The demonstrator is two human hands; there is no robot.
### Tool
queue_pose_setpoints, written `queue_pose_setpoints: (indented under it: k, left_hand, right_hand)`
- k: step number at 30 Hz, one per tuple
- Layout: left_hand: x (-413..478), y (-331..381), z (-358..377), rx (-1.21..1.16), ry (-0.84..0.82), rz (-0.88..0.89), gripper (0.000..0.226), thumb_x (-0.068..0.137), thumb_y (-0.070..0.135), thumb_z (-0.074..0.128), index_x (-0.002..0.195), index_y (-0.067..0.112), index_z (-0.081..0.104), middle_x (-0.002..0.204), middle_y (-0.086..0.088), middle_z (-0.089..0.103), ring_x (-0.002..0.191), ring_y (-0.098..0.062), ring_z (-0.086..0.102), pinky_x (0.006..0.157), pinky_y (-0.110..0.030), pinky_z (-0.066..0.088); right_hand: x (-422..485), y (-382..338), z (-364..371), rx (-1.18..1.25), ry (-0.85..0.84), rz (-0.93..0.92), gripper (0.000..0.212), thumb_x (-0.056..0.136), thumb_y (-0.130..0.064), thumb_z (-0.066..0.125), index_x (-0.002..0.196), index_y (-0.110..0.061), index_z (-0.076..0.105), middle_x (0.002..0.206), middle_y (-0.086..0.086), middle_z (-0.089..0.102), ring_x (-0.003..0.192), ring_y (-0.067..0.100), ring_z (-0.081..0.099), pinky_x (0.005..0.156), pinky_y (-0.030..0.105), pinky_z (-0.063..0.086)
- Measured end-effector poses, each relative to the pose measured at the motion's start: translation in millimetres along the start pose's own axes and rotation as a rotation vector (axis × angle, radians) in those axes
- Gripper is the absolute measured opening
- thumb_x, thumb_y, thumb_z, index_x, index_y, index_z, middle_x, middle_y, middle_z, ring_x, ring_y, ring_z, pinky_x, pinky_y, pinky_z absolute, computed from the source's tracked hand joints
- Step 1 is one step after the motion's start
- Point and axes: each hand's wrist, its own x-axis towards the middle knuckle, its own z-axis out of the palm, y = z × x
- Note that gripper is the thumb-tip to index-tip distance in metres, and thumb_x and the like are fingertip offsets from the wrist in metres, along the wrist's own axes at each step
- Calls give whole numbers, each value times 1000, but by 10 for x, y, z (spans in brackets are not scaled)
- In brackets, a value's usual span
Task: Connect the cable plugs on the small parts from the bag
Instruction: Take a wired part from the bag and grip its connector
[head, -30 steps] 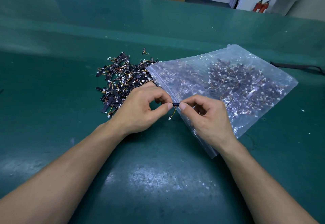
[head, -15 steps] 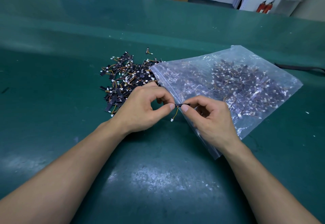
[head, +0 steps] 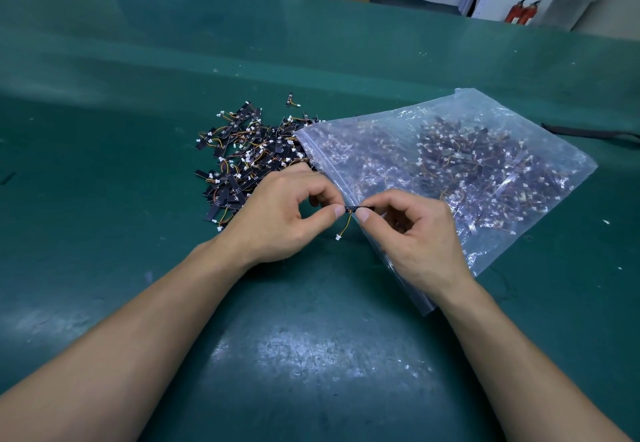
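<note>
Both the left hand (head: 277, 219) and right hand (head: 415, 233) pinch one strip (head: 356, 207) by its ends, long axis across; its plug (head: 338, 237) dangles below, nearer the left, beside the bag (head: 519, 150).

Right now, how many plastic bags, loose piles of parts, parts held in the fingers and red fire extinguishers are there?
plastic bag: 1
loose pile of parts: 1
part pinched between left hand and right hand: 1
red fire extinguishers: 2
Total: 5
</note>
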Motion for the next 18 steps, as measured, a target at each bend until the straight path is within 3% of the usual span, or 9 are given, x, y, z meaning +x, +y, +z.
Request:
queue_pose_setpoints:
  k: [4, 13, 18]
  left_hand:
    - [-5, 10, 2, -21, 4, 2, 5, 85, 18, 70, 81, 18, 72, 77, 22, 63, 82, -12, 58, 76, -20, 45]
    - [-5, -21, 26, -6, -1, -12, 8, 86, 20, 69, 79, 25, 69, 77, 19, 65, 81, -12, 58, 74, -22, 45]
    - [-5, -8, 28, -27, 10, -16, 6, 85, 20, 70, 80, 23, 71, 78, 21, 66, 81, -13, 59, 75, -21, 45]
  right_hand:
    - [9, 10, 5, -17, 18, 5, 10, 86, -22, 70, 78, -23, 74, 62, -14, 64, 52, 4, 50, 55, 19, 41]
    - [-9, 4, -10, 16, 13, 42, 5, 84, -26, 72, 80, -28, 74, 57, -10, 59, 48, 3, 45, 52, 11, 34]
    - [-1, 6, -11, 29, 10, 67, 10, 86, -26, 69, 78, -22, 75, 59, -9, 63, 50, 9, 49, 53, 22, 41]
